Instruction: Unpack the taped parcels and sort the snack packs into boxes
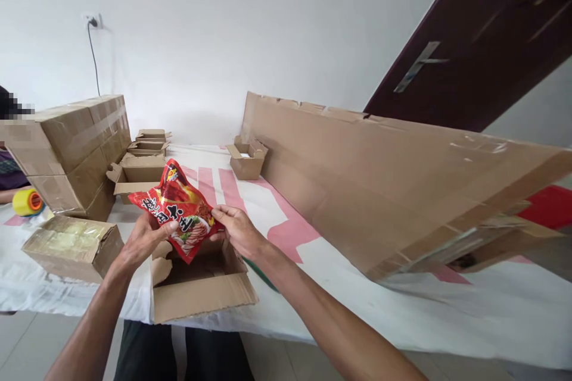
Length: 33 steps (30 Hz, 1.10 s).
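Note:
A red printed food packet (179, 208) is held tilted between my two hands. My left hand (145, 238) grips its lower left side, thumb on the front. At the right edge, my right hand (239, 229) pinches the packet between thumb and fingers. Directly below the packet, an open cardboard box (205, 297) sits at the table's front edge with its flaps spread. The packet and my hands cover part of its opening, so its contents cannot be fully seen. A dark green curved object (263, 274) shows partly behind the box, beneath my right forearm.
A taped box (67, 244) lies at left near a yellow tape roll (27, 202). Stacked cartons (80, 149) stand behind, beside several open boxes (143, 174). A small open box (247, 164) touches the long cardboard carton (357, 178) at right. Another person is partly visible far left.

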Each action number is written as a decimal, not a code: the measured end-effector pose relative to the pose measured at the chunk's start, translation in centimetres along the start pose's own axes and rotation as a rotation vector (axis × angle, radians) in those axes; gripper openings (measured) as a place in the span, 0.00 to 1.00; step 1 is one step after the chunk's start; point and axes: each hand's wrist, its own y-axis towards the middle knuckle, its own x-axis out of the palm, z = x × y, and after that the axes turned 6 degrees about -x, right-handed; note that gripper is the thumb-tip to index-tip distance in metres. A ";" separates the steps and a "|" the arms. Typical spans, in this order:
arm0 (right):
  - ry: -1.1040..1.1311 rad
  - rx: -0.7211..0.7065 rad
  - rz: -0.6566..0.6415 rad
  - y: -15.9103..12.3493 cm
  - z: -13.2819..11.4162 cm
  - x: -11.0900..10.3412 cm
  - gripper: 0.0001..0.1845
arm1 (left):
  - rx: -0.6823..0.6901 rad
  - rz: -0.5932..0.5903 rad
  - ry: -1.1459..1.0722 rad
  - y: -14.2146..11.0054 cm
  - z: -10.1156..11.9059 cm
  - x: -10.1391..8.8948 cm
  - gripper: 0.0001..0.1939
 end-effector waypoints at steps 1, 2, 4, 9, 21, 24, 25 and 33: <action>0.006 0.008 -0.056 -0.1 -0.2 0.3 0.29 | -0.005 0.009 -0.033 0.5 0.2 0.1 0.31; 0.013 0.009 -0.107 -0.1 -0.6 0.6 0.30 | -0.005 0.012 -0.057 1.0 0.4 0.1 0.30; 0.038 -0.009 -0.168 0.0 -1.6 1.2 0.32 | -0.013 -0.014 -0.085 2.0 0.5 -0.2 0.29; 0.083 -0.064 -0.118 1.3 -2.3 2.2 0.33 | -0.085 -0.121 -0.092 4.1 0.4 -0.7 0.29; 0.072 -0.127 0.071 2.8 -1.2 1.9 0.35 | -0.043 0.010 -0.069 5.4 1.0 -0.5 0.24; 0.056 -0.145 0.174 3.1 -0.9 2.0 0.33 | -0.055 0.050 -0.081 5.7 0.5 -0.5 0.26; 0.045 -0.145 0.197 3.2 -0.7 1.9 0.33 | -0.059 0.065 -0.086 5.7 0.3 -0.6 0.28; -0.027 -0.164 0.241 3.1 0.6 1.5 0.30 | -0.059 0.154 -0.132 6.1 -0.8 -0.2 0.33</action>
